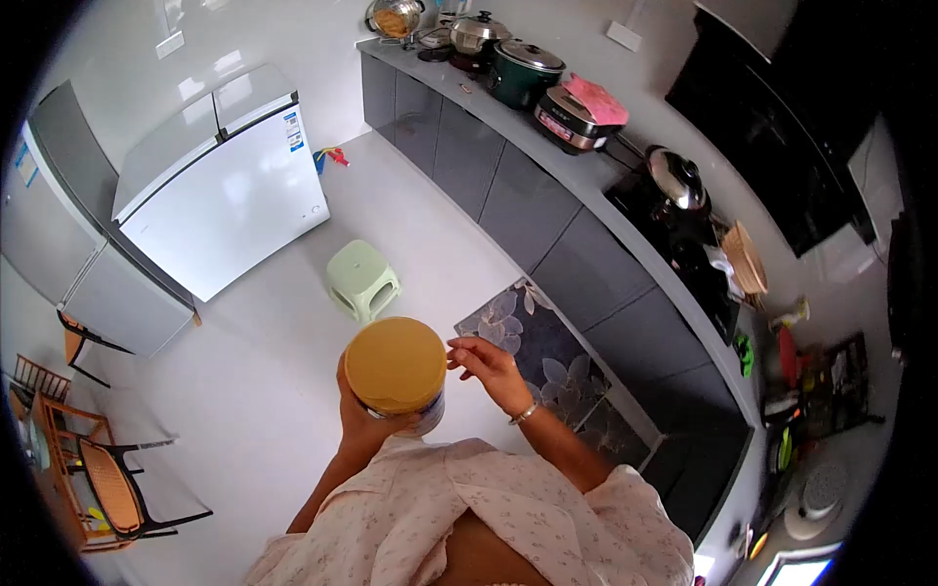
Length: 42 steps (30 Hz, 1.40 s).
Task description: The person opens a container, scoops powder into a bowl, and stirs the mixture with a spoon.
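Observation:
A large round canister with a gold-yellow lid is held in front of my chest. My left hand wraps around its side from the left and below, with the thumb across the lower front. The lid sits on top and hides what is inside. Just to the right of the rim is my right hand, a bracelet on its wrist. Its fingers are loosely bent and apart, with nothing visible in them. The fingertips are close to the lid's edge; whether they touch it I cannot tell.
A pale green stool stands on the floor ahead. White chest freezer and grey fridge are at left, with a chair nearer. Along the right runs a counter with cookers, pots and a stove; a flowered mat lies below.

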### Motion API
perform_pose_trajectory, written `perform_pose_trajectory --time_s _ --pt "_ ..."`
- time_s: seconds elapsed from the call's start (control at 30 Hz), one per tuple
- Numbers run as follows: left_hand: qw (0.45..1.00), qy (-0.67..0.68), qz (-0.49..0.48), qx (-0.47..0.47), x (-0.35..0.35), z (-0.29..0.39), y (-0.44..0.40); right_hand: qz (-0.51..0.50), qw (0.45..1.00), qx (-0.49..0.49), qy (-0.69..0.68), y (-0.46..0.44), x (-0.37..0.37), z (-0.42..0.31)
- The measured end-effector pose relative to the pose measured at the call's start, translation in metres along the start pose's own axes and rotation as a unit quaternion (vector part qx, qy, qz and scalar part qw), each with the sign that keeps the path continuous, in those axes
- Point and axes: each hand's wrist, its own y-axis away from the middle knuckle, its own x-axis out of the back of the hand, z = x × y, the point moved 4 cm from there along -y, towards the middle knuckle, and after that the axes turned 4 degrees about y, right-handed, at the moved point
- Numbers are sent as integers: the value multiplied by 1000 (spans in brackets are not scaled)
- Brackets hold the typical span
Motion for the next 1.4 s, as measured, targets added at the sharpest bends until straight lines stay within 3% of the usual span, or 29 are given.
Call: perform_pose_trajectory --time_s 0.2,0.3,0.43,0.57,0.9,1.03,1.1,1.13,1.17,1.3,1.4 --pt "999 -23 33 -31 15 -17 -124 -36 995 64 68 -163 3 -7" --pt "996 -71 34 -37 19 -12 -201 -18 994 39 100 -236 13 -13" --pt "997 -37 -1 -61 22 -8 -299 3 993 35 115 -319 39 -44" --pt "997 -51 1 -59 17 -4 -376 51 995 7 87 -390 81 -35" --pt "994 -76 63 -51 -12 -35 -537 155 964 23 214 -632 216 -34" --pt "993 -60 77 -73 -52 -31 -616 182 922 111 323 -764 282 -19" --pt "993 -12 116 -13 -80 -20 -653 183 903 160 355 -822 309 -14" --pt "986 -100 98 -86 -82 -30 -672 203 873 135 423 -851 323 -14" --pt "985 -105 101 -92 -88 -29 -690 222 837 110 488 -880 338 -12" --pt "996 49 44 -52 -120 -11 -749 198 789 78 577 -961 383 7" --pt "989 -2 66 -132 -121 -9 -783 181 775 -127 592 -985 388 -7"
